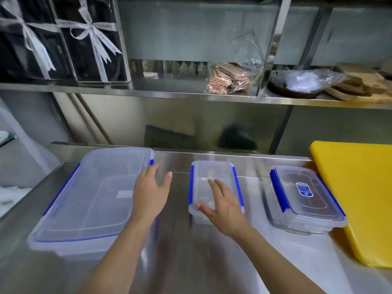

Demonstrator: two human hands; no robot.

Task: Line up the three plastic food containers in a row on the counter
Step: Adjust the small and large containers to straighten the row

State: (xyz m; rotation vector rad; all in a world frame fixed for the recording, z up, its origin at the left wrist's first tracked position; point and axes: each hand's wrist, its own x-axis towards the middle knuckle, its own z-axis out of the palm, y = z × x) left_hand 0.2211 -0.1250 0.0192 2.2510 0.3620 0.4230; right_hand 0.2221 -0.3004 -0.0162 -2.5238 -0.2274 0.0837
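Note:
Three clear plastic containers with blue lid clips stand side by side on the steel counter [180,247]. The large container [91,196] is on the left, the small narrow container [214,172] in the middle, the medium container [305,198] with a blue label on the right. My left hand [151,194] hovers at the large container's right edge, fingers spread, holding nothing. My right hand [222,206] lies flat over the near part of the small container's lid, fingers apart; I cannot tell whether it touches.
A thick yellow cutting board [360,194] lies at the right, close to the medium container. A steel shelf [191,95] above holds black gift boxes with ribbons [63,39], a bag of biscuits [231,79], a wrapped bowl [301,81] and wooden boards [360,85].

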